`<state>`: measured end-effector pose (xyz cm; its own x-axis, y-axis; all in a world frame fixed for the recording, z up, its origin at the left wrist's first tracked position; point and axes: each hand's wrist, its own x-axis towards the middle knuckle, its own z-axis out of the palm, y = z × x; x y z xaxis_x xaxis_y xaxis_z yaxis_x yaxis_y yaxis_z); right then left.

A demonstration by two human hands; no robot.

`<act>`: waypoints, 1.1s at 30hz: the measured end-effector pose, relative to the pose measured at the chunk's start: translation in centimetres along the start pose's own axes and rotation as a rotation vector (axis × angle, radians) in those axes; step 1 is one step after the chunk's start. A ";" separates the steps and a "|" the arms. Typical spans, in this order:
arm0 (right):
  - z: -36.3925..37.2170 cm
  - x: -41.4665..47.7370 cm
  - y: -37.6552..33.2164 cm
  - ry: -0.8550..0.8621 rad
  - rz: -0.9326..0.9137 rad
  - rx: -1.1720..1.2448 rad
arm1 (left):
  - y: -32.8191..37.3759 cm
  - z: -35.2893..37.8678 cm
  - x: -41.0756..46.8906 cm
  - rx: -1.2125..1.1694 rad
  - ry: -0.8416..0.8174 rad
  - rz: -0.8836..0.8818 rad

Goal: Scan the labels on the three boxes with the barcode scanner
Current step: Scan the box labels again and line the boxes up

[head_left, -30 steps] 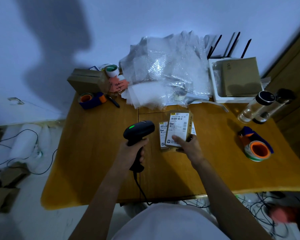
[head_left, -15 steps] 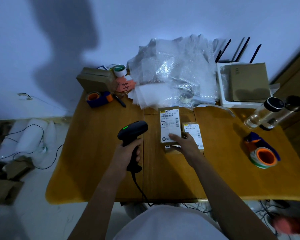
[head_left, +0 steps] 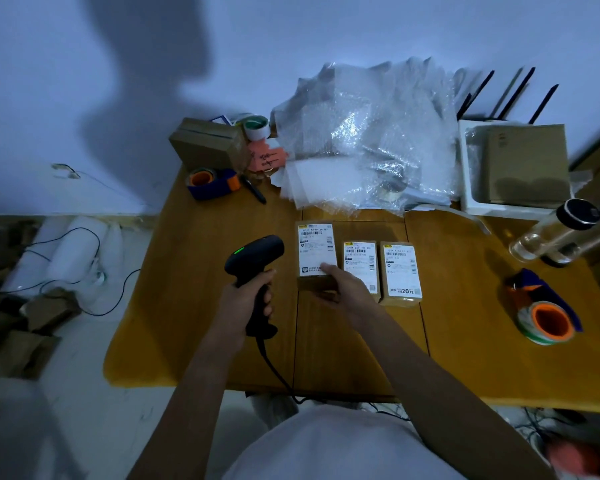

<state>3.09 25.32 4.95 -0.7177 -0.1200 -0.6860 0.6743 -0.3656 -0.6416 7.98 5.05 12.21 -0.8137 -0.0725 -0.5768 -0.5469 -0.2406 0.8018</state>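
Observation:
Three brown boxes with white shipping labels lie side by side on the wooden table: the left box, the middle box and the right box. My right hand rests on the near end of the left box, thumb on its label. My left hand grips the handle of the black barcode scanner, held upright just left of the boxes, a green light on its head. Its cable runs off the table's front edge.
Bubble wrap is piled at the back. A cardboard box, tape rolls and a tape dispenser sit back left. A white tray with cardboard, two bottles and another tape dispenser are at the right.
My right hand has laid the tilted box down flat at the left of the row; all three boxes now lie label-up. The scanner has stayed in my left hand.

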 end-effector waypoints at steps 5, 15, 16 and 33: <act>0.9 0.9 1.1 0.021 0.071 0.017 | -0.3 -0.8 0.1 -0.011 0.020 -0.014; 1.9 2.8 2.9 0.091 0.135 0.162 | -0.8 -1.9 -0.1 -0.004 0.036 -0.054; 1.9 3.0 3.2 0.095 0.136 0.183 | -0.8 -1.9 -0.1 0.002 0.040 -0.054; 0.5 3.8 5.3 0.127 0.146 0.369 | -1.0 -2.3 0.4 0.031 0.057 -0.062</act>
<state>3.87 22.44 -0.83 -0.5761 -0.0886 -0.8126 0.6434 -0.6623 -0.3839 8.64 3.09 10.78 -0.7660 -0.1137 -0.6327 -0.6025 -0.2166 0.7682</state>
